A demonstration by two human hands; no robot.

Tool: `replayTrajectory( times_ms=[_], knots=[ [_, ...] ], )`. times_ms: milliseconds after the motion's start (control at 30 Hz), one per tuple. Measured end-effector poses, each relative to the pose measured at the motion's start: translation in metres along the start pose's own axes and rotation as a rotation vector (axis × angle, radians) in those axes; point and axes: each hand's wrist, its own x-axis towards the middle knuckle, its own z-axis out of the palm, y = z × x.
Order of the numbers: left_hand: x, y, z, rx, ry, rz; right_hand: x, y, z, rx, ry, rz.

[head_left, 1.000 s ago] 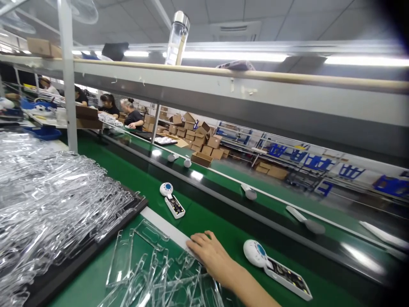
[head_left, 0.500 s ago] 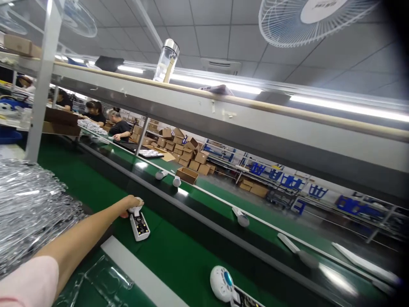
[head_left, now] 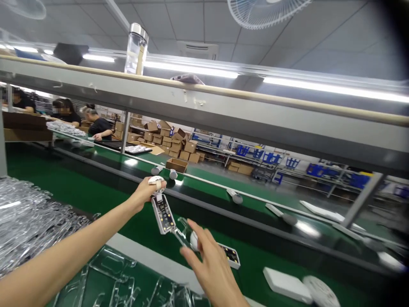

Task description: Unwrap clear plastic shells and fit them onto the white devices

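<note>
My left hand (head_left: 148,192) is closed around the round head of a white handheld device (head_left: 163,213). The device's open body points down toward me and shows a dark circuit board with yellow spots. At its lower end is a thin clear plastic piece (head_left: 180,231), slightly blurred, which my right hand (head_left: 212,264) grips between thumb and index finger. Behind the right hand, partly covered, a second device (head_left: 230,254) with its board showing lies on the green belt (head_left: 140,232).
A heap of clear plastic pieces (head_left: 28,226) lies at left, with more loose ones below. Another white device (head_left: 287,285) rests at lower right. Beyond a grey rail, several devices sit on a farther belt (head_left: 207,192). A shelf (head_left: 223,102) crosses overhead, carrying a bottle (head_left: 136,51). Co-workers sit far left.
The left hand has lifted the device from the belt and brought it right. My right hand has come into view with the clear plastic piece. The camera view has turned right.
</note>
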Motion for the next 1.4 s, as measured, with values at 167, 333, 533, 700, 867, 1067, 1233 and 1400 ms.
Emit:
replayTrajectory(
  times_ms=[167, 333, 533, 700, 867, 1067, 1233, 1400],
  knots=[
    [-0.061, 0.019, 0.03, -0.127, -0.162, 0.011, 0.008, -0.024, -0.001, -0.08, 0.143, 0.035],
    [-0.092, 0.022, 0.042, -0.138, -0.177, -0.02, -0.005, -0.04, 0.001, -0.25, 0.087, 0.104],
    [-0.105, 0.032, 0.045, -0.147, -0.132, -0.002, -0.016, -0.035, 0.023, -0.339, 0.234, 0.03],
    [-0.112, 0.039, 0.044, -0.212, -0.078, 0.035, -0.019, -0.022, 0.024, -0.136, 0.098, 0.06],
    [-0.115, 0.018, 0.043, -0.509, -0.345, 0.034, -0.018, -0.019, 0.012, -0.12, 0.227, -0.048],
    [-0.122, -0.002, 0.047, -0.362, -0.341, -0.067, -0.018, -0.028, 0.003, 0.107, 0.238, -0.1],
    [-0.135, 0.008, 0.052, -0.309, -0.201, 0.147, 0.01, -0.028, 0.002, 0.72, 0.5, 0.307],
    [-0.144, 0.007, 0.054, -0.238, -0.142, 0.271, 0.032, -0.026, 0.008, 0.764, 0.598, 0.362]
  ],
)
